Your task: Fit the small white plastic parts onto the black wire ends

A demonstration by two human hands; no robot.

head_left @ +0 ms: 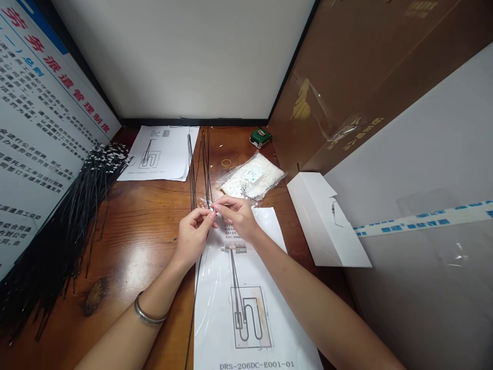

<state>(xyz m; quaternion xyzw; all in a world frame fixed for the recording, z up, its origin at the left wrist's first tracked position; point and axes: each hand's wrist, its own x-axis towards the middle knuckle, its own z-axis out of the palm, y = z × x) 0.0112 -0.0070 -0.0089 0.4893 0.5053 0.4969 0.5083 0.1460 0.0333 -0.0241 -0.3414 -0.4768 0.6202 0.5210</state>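
My left hand (pixel 192 234) and my right hand (pixel 239 218) meet over the top of a plastic-covered drawing sheet (pixel 215 308). Thumb and forefinger of each are pinched together, fingertips nearly touching. A thin black wire (pixel 191 318) runs down from below my left hand along the sheet's left edge; its end appears to be in my left fingers. What my right fingers pinch is too small to make out. Several black wires (pixel 206 164) lie lengthwise just beyond my fingertips. A clear bag of small white parts (pixel 252 177) rests just beyond my right hand.
A large bundle of black wires (pixel 77 216) with white ends leans at the left. Printed sheets (pixel 157 154) lie at the back left. A green tape measure (pixel 260 137) sits at the back. A folded white card (pixel 323 226) and brown carton (pixel 346 77) stand at the right.
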